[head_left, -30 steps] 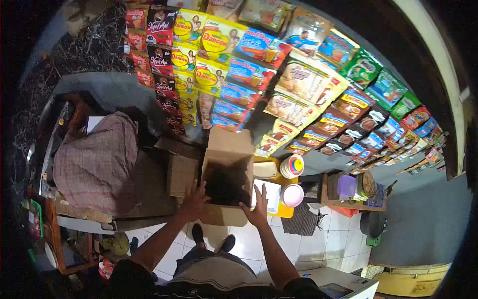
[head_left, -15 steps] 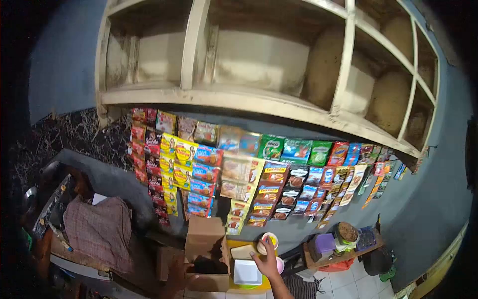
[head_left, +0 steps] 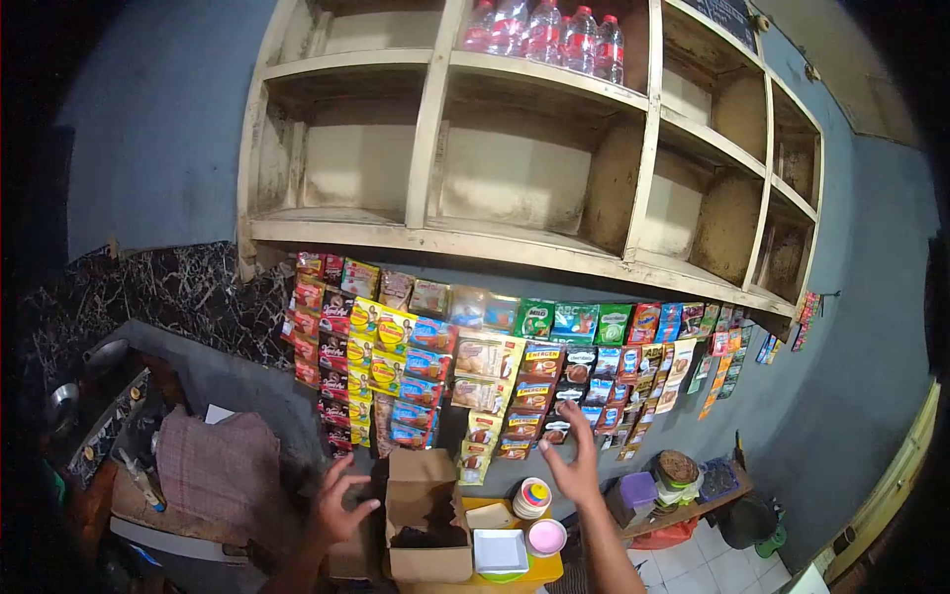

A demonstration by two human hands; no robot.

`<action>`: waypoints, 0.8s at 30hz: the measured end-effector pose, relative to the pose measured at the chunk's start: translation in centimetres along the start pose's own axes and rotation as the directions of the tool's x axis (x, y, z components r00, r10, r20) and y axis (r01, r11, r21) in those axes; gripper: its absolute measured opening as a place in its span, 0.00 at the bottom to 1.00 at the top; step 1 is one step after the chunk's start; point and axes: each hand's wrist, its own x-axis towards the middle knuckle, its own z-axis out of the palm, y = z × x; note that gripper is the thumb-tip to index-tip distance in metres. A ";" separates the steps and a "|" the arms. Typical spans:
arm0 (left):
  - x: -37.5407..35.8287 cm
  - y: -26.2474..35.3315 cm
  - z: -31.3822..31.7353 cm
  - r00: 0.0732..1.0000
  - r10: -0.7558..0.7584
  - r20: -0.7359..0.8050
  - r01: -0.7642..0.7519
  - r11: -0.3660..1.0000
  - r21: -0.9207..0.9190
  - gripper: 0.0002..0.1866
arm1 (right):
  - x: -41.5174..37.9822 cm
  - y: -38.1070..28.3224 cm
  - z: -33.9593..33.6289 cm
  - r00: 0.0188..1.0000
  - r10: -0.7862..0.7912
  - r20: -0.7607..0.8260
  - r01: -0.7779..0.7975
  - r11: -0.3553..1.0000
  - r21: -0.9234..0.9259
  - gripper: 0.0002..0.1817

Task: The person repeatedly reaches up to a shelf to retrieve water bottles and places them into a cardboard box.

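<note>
"What do you see?"
"Both hands empty, fingers spread: the left hand just beside the open cardboard box, the right hand raised before hanging sachets."
"Why hang them?"
"I'd guess so each strip shows. The box sits below, back flap upright, leaving its mouth uncovered."
</note>
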 end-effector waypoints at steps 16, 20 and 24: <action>16.5 13.6 -12.0 0.873 0.456 -0.175 -0.453 0.890 0.059 0.19 | 16.4 -15.8 -4.5 0.897 -0.432 -0.099 0.422 0.900 -0.106 0.28; 22.5 16.8 -12.1 0.800 0.565 -0.204 -0.553 0.825 0.116 0.18 | 21.1 -16.6 -5.9 0.841 -0.532 -0.097 0.504 0.836 -0.218 0.28; 29.3 20.3 -11.3 0.771 0.590 -0.241 -0.581 0.806 0.112 0.18 | 27.3 -16.3 -7.2 0.780 -0.619 -0.096 0.563 0.760 -0.326 0.27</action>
